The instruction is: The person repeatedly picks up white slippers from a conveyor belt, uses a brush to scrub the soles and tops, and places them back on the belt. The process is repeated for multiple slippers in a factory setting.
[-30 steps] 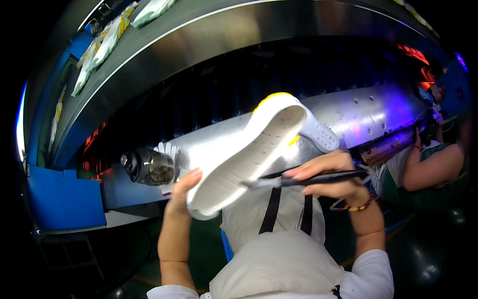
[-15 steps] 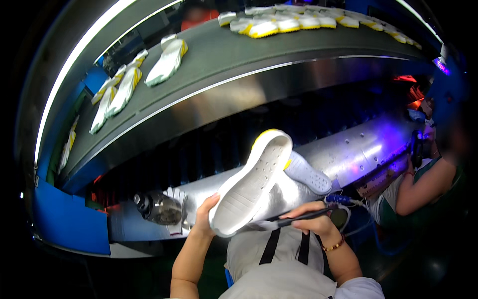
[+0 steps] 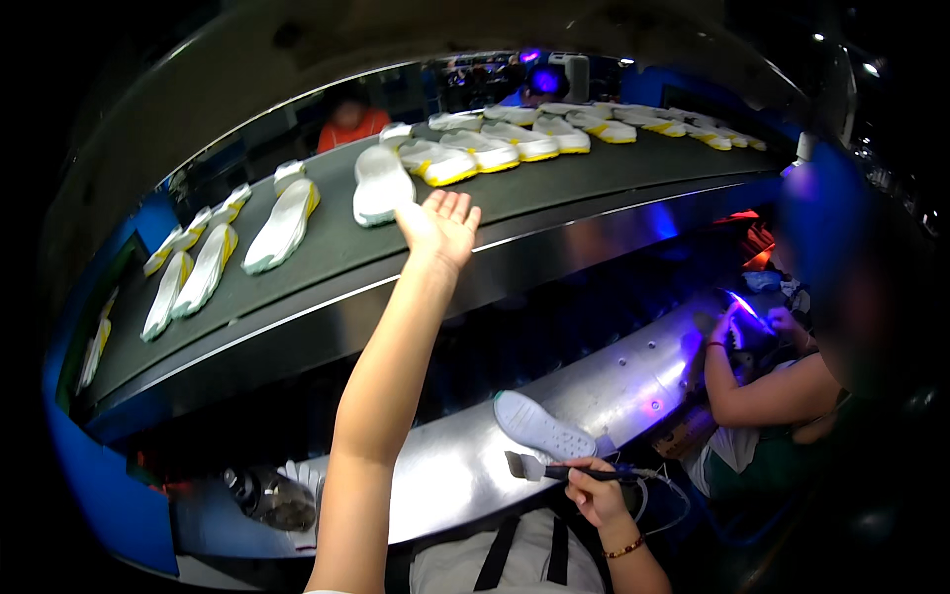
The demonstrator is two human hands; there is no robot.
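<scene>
My left hand (image 3: 438, 228) reaches far out over the dark conveyor belt (image 3: 327, 259), palm up with fingers spread. Its thumb side is right by a white shoe sole (image 3: 381, 186) lying on the belt; whether they touch I cannot tell. Low in front of me, my right hand (image 3: 596, 490) is closed around a flat brush (image 3: 569, 472) with a black handle, its bristles pointing left. A second, pale shoe sole (image 3: 542, 426) with small holes lies on the metal bench (image 3: 445, 465) just beyond the brush.
Several white-and-yellow soles (image 3: 495, 148) line the belt. A dark see-through bottle (image 3: 269, 498) and a white glove (image 3: 305, 477) are at the bench's left. A cable (image 3: 683, 505) hangs near my right hand. At right, a co-worker's arm (image 3: 737, 396) works under purple light.
My left hand has gone from in front of me up to the belt; the sole it held now lies there. My right hand keeps the brush, now lower and slightly left. The view has shifted.
</scene>
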